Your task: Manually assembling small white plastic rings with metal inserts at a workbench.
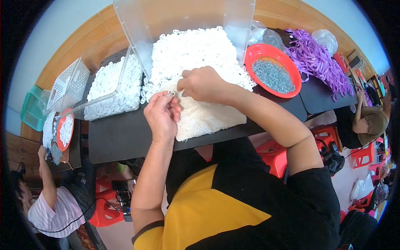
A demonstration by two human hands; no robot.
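Observation:
My left hand [161,113] pinches a small white plastic piece with a ring-shaped end [172,93] between thumb and fingers. Close beside it, on the right, my right hand [203,85] is closed with its fingers curled together. Whatever is in its fingertips is too small and hidden to make out. Both hands are above a cream fluffy cloth [212,121] at the front of the dark table [116,141]. Just beyond them, a large heap of similar white pieces [193,52] spills out of a clear plastic bin [183,16] onto the cloth.
A red bowl [295,68] of small metal parts [273,76] sits to the right, with purple straps [316,62] beyond. On the left stand a clear box of white pieces [114,89], a white basket [68,85] and a green basket [33,108]. Co-workers sit at both sides.

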